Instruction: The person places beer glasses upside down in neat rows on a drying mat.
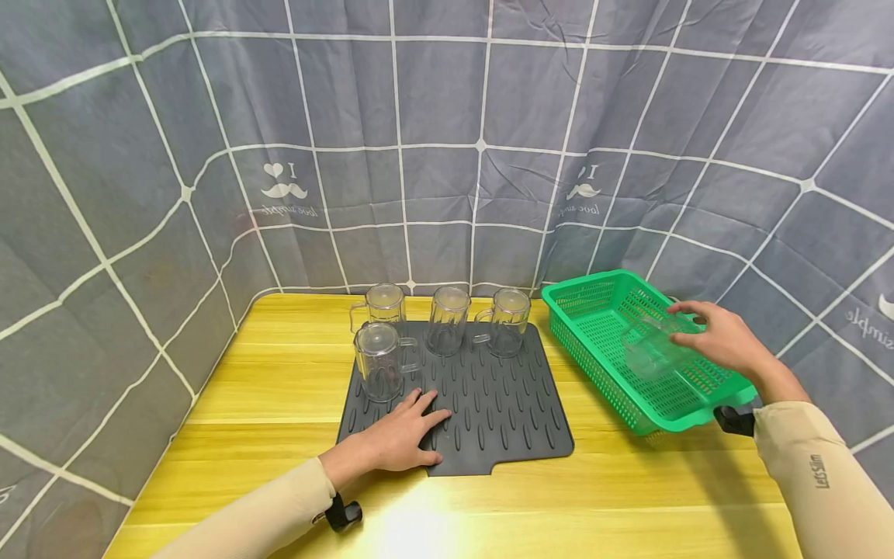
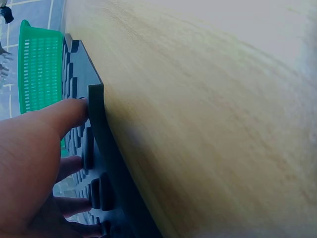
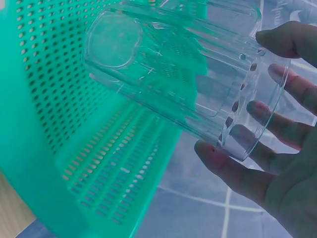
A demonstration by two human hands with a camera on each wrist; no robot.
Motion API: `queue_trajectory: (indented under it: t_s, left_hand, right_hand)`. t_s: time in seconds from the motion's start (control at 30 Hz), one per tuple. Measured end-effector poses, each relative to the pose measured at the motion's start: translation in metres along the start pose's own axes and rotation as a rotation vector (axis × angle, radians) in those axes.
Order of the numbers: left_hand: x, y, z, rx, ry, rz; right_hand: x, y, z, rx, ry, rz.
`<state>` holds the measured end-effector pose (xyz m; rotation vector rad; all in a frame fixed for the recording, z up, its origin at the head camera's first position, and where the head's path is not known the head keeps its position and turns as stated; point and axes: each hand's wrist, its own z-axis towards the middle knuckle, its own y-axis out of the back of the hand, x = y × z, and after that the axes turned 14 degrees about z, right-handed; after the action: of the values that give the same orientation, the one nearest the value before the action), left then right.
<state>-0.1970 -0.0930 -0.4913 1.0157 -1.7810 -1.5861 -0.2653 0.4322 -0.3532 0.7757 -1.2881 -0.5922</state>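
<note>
My right hand (image 1: 729, 338) holds a clear glass mug (image 1: 656, 345) over the green basket (image 1: 594, 369). In the right wrist view, thumb and fingers grip the mug (image 3: 173, 74) round one end, and it lies tilted with the other end toward the basket wall. My left hand (image 1: 398, 435) rests with spread fingers on the near left part of the black drying mat (image 1: 489, 419). Just beyond it stands a glass mug (image 1: 379, 365). Behind are more mugs: one at back left (image 1: 386, 303), one in the middle (image 1: 448, 322), one at right (image 1: 506, 322); all seem upside down.
Mat and basket stand on a yellow wood-grain table (image 1: 265, 388). A grey curtain (image 1: 440, 186) with white grid lines hangs close behind and at both sides. The basket's raised rim (image 1: 594, 388) lies right of the mat, with a strip of table between.
</note>
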Motion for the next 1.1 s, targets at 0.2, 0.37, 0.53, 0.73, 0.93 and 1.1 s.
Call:
queue_trajectory:
  t_s: [0.2,0.37,0.53,0.73,0.93,1.1]
  left_hand:
    - [0.000,0.001,-0.001,-0.005,-0.003,-0.013]
    - [-0.001,0.001,-0.002,0.000,-0.002,-0.025]
    - [-0.001,0.001,-0.003,-0.001,-0.005,-0.029]
    - [0.000,0.001,-0.001,-0.002,-0.005,-0.023]
    - [0.000,0.002,-0.001,0.001,-0.005,-0.015]
    - [0.000,0.002,-0.001,0.008,-0.006,-0.012]
  right_hand:
    - [0.018,-0.001,-0.003,-0.032,0.043,0.035]
    - [0.033,-0.001,-0.004,-0.056,0.067,0.057]
    - [0.042,-0.002,-0.005,-0.060,0.089,0.075]
    - [0.049,-0.002,-0.005,-0.069,0.109,0.110]
    - [0.060,-0.004,-0.006,-0.082,0.127,0.149]
    - [0.070,-0.008,-0.007,-0.092,0.135,0.178]
